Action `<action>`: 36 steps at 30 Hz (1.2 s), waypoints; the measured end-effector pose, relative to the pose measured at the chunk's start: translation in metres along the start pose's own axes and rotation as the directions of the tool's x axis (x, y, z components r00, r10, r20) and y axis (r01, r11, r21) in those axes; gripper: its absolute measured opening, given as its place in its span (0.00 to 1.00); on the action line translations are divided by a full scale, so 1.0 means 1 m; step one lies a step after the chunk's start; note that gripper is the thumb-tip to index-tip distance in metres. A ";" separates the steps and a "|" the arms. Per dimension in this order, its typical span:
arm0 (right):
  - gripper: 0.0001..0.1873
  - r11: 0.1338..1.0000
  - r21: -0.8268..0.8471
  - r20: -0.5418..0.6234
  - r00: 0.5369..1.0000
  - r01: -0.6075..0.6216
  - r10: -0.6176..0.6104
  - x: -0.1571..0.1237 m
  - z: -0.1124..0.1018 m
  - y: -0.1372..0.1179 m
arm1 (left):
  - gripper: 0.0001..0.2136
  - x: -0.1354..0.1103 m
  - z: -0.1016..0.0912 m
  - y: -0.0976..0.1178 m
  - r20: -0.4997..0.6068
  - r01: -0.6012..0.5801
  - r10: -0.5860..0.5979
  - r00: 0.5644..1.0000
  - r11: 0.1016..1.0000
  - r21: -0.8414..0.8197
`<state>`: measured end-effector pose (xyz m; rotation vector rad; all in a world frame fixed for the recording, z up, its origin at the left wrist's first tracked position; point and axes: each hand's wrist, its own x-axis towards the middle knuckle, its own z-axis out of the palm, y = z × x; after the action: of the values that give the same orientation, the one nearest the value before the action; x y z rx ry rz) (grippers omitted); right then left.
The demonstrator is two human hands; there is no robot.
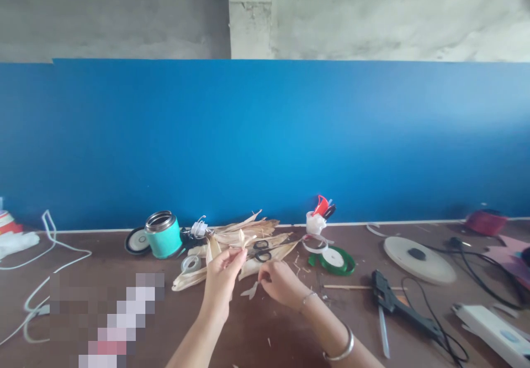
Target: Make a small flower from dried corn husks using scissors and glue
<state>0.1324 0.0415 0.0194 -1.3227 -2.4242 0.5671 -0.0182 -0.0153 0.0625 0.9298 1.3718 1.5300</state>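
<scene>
My left hand (221, 277) is closed in a pinch, holding up a small pale piece of corn husk (242, 239) with petal-like tips. To its right, my right hand (280, 282) has its fingers curled and its thumb side turned down. Whether anything is between those fingertips is hidden. A pale husk scrap (250, 291) shows just below and left of them; I cannot tell if they touch it. Behind both hands, black-handled scissors (262, 255) lie on a spread of dried corn husks (271, 226). A clear tape roll (191, 264) sits by the left hand.
A turquoise flask (163, 236) stands open at the back left. Rightward are a white cup (316, 224) with tools, green ribbon (344, 267), a wooden stick (345, 287), a glue gun (385, 293), a round lid (418, 260) and a power strip (492, 329). A blue panel (265, 142) closes the back.
</scene>
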 end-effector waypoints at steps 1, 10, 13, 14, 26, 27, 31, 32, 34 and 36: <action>0.12 1.000 0.029 0.005 1.000 -0.008 0.008 -0.001 -0.005 -0.002 | 0.15 0.001 0.000 -0.003 0.003 -0.007 0.007 1.000 0.999 0.038; 0.05 0.802 0.596 -0.170 0.982 0.035 0.084 -0.018 -0.060 -0.036 | 0.12 -0.008 0.006 0.002 -0.018 -0.021 0.025 1.000 0.978 0.207; 0.10 0.546 0.838 -0.106 0.982 0.006 0.153 -0.020 -0.062 -0.040 | 0.12 -0.015 0.011 0.011 -0.021 0.017 -0.014 1.000 0.990 0.137; 0.11 0.439 0.899 -0.069 0.982 -0.015 0.175 -0.021 -0.063 -0.041 | 0.12 -0.017 0.012 0.013 -0.020 0.033 -0.031 0.999 0.993 0.116; 0.13 0.262 0.965 -0.042 0.962 -0.031 0.271 -0.023 -0.067 -0.045 | 0.13 -0.027 0.015 0.020 0.040 0.126 -0.126 0.991 0.992 0.004; 0.13 0.294 0.956 -0.071 0.962 -0.010 0.263 -0.023 -0.067 -0.046 | 0.14 -0.028 0.016 0.020 0.049 0.137 -0.137 0.989 0.991 -0.005; 0.14 0.356 0.933 -0.146 0.962 0.057 0.229 -0.023 -0.066 -0.050 | 0.15 -0.028 0.017 0.021 0.058 0.133 -0.133 0.989 0.991 0.010; 0.14 0.372 0.926 -0.152 0.961 0.058 0.230 -0.022 -0.065 -0.051 | 0.15 -0.028 0.017 0.020 0.061 0.132 -0.133 0.989 0.991 0.014; 0.13 0.413 0.909 -0.165 0.955 0.050 0.247 -0.021 -0.065 -0.050 | 0.15 -0.026 0.016 0.018 0.072 0.138 -0.139 0.988 0.990 0.013; 0.11 0.493 0.869 -0.200 0.939 0.037 0.281 -0.021 -0.065 -0.047 | 0.16 -0.024 0.015 0.015 0.074 0.138 -0.138 0.988 0.990 0.014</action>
<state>0.1385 0.0126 0.0968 -0.9868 -1.3681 1.2862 0.0025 -0.0327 0.0800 0.8702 1.3610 1.3729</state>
